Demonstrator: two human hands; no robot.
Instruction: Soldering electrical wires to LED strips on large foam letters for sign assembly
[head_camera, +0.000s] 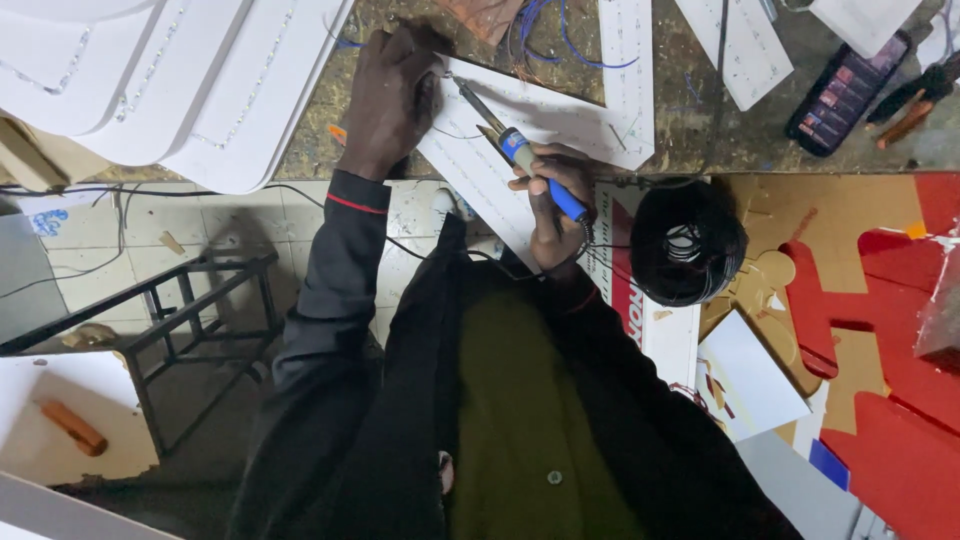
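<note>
Gripping the soldering iron pen-style, the right hand tips it onto the white angled panel on the bench; the left hand presses the panel flat (keep it steady).

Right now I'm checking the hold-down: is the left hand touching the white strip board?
Touching. The head view shows the left hand pressed flat on the white strip board, while the right hand holds the soldering iron.

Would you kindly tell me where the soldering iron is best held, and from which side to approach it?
Grip the soldering iron on its blue handle, as the right hand does, coming from the cord end near the body. The bare metal shaft points away toward the white panel by the left hand; keep fingers off it.
</note>
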